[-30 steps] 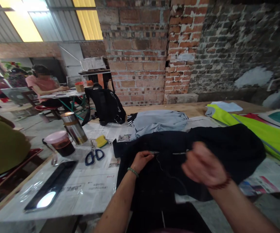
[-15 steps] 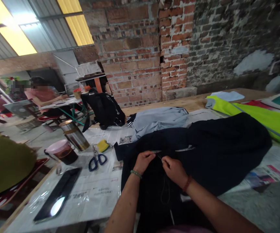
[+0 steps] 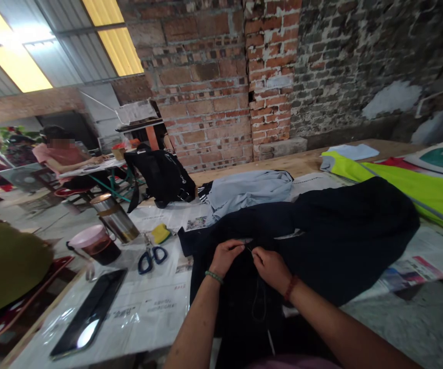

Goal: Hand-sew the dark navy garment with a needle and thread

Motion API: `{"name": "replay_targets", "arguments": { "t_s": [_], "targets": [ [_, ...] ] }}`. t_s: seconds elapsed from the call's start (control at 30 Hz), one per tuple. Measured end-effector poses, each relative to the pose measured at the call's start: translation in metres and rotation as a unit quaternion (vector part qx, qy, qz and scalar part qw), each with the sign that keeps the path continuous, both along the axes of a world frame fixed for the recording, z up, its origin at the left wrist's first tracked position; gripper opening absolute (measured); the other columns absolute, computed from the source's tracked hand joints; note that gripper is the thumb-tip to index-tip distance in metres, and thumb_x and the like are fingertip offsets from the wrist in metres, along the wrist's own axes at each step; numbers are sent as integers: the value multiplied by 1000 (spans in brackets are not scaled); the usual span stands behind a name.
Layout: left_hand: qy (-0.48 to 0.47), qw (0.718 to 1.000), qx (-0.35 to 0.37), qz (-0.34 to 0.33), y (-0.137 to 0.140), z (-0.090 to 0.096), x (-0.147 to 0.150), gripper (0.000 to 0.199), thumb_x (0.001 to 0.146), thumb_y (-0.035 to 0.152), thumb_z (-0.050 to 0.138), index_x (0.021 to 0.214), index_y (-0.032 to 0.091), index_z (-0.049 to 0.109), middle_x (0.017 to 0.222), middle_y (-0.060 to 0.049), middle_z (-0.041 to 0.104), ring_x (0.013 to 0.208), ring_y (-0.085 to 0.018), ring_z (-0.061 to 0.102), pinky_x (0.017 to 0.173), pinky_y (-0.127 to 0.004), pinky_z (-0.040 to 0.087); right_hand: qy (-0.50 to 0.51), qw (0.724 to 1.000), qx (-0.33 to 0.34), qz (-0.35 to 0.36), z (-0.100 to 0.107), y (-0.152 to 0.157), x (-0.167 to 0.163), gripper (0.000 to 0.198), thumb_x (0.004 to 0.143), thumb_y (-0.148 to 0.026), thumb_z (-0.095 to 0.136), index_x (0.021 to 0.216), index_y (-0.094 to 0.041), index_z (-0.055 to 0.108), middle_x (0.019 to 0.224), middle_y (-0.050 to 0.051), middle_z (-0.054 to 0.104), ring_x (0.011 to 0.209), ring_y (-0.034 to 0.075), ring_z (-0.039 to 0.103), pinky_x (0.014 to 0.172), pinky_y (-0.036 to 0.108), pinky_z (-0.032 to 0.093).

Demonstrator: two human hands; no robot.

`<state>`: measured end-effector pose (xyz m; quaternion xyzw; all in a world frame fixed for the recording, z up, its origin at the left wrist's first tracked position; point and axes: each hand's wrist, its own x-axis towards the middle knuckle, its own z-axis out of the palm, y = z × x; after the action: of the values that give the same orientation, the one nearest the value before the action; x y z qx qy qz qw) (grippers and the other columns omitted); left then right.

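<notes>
A dark navy garment (image 3: 344, 246) lies spread over the table edge and down toward my lap. My left hand (image 3: 225, 258) is closed, pinching a fold of its cloth between thumb and fingertips. Close on the right, my right hand (image 3: 271, 267) pinches a thin sewing needle (image 3: 249, 249), its tip at the cloth beside the left fingertips. Below the hands a pale thread (image 3: 259, 307) hangs in a loop against the black fabric. The exact stitch point is too small to make out.
Scissors (image 3: 152, 259), a yellow sponge (image 3: 160, 233), a phone (image 3: 88, 313), a lidded cup (image 3: 96, 245) and a steel flask (image 3: 116, 219) stand left. Behind lie a grey garment (image 3: 250, 189) and black backpack (image 3: 160, 174); right, a neon garment (image 3: 409, 187) and iron (image 3: 442, 159).
The right hand has moved slightly closer to the left fingertips, with the needle nearer the cloth. The whole view has shifted a little; the left hand keeps its pinch.
</notes>
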<state>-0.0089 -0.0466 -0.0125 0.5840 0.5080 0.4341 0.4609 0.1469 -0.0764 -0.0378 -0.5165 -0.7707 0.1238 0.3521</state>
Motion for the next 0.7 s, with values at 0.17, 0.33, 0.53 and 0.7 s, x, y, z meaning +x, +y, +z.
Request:
{"name": "replay_targets", "arguments": {
  "t_s": [0.17,0.33,0.53,0.7],
  "targets": [
    [-4,1000,22,-9,-1,-1,2,14,61,25,66,72,16,69,80,-3,69,80,-18,60,80,-30,44,-40,999,-13,-13,2,0,-1,24,84,-22,34,76,-19,56,60,1,61,55,12,57,53,21,29],
    [14,999,45,-4,-3,0,5,11,61,23,66,70,17,69,78,-3,69,78,-19,61,79,-31,45,-75,996,-34,-16,3,-1,-1,23,86,-23,32,82,-19,54,64,2,62,60,12,59,54,21,30],
    [105,987,115,-27,-8,-5,12,9,64,20,62,70,19,70,76,-4,70,74,-19,63,74,-31,48,-76,993,-78,-32,5,3,-1,22,85,-20,32,85,-17,54,70,5,63,66,15,61,57,22,33],
    [157,973,166,-18,-15,-7,13,20,64,11,59,78,21,68,82,-2,69,79,-18,62,78,-31,46,21,996,-87,-11,0,4,-1,22,81,-16,36,101,-16,45,76,4,64,72,15,60,63,23,37]
  ]
}}
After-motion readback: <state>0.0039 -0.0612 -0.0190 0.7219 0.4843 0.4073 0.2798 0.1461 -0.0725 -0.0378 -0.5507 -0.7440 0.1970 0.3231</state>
